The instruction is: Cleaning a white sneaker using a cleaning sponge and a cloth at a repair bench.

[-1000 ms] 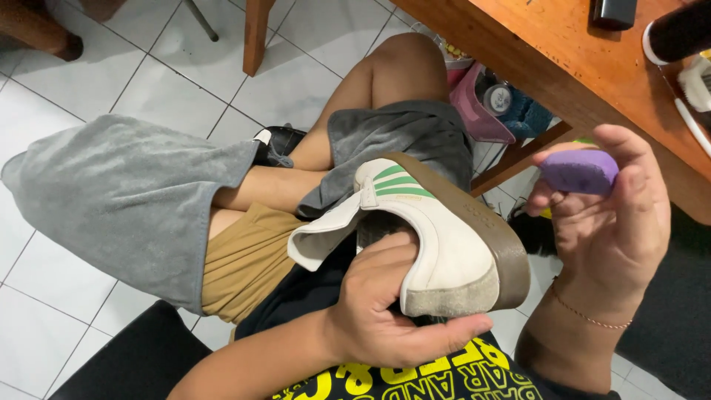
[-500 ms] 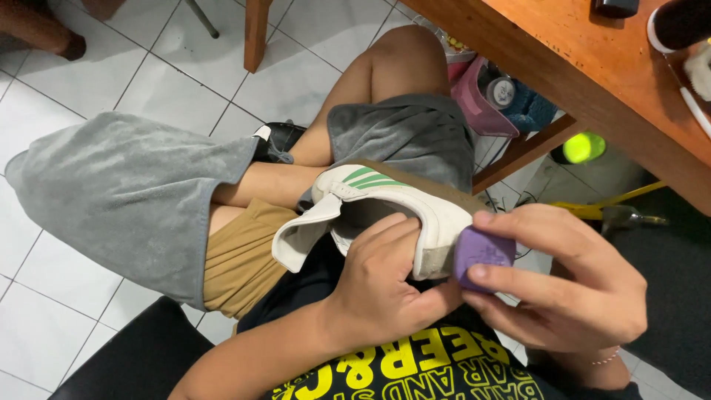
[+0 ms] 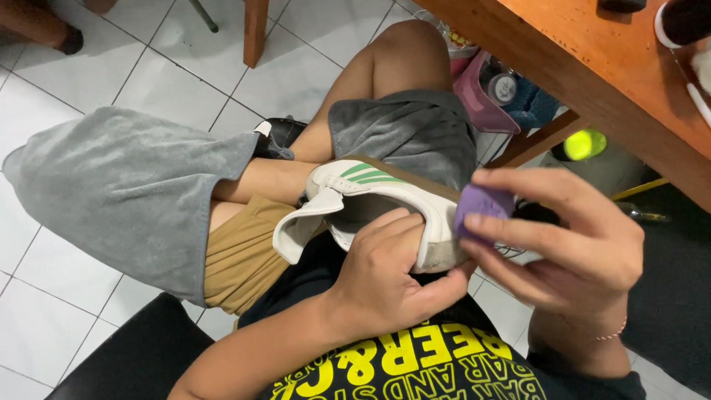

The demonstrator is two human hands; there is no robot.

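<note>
Head view, single entry. Seated person, legs crossed, grey shorts (image 3: 133, 192) over tan under-layer, black chair below, white tiled floor (image 3: 89, 81).

Item 1: white sneaker (image 3: 370, 196) with green side stripes, lying across the lap, toe end toward the right. Left hand (image 3: 381, 278) closed around the sole edge and heel area, fingers over the side wall, thumb beneath; grip firm and fully wrapped.

Item 2: small purple block (image 3: 481, 204), likely a cleaning sponge or eraser, pinched between thumb and fingertips of the right hand (image 3: 570, 252); grip closed on it, block touching the toe end of the sneaker.

Item 3: wooden surface (image 3: 592, 81) at upper right, objects on it cut off by the frame. Beneath it a pink container (image 3: 481, 96) and a bright green ball (image 3: 583, 144).

Judged step: rubbing the toe rim with the block. Next move would call for steady holding by the left hand and short strokes along the rim.
</note>
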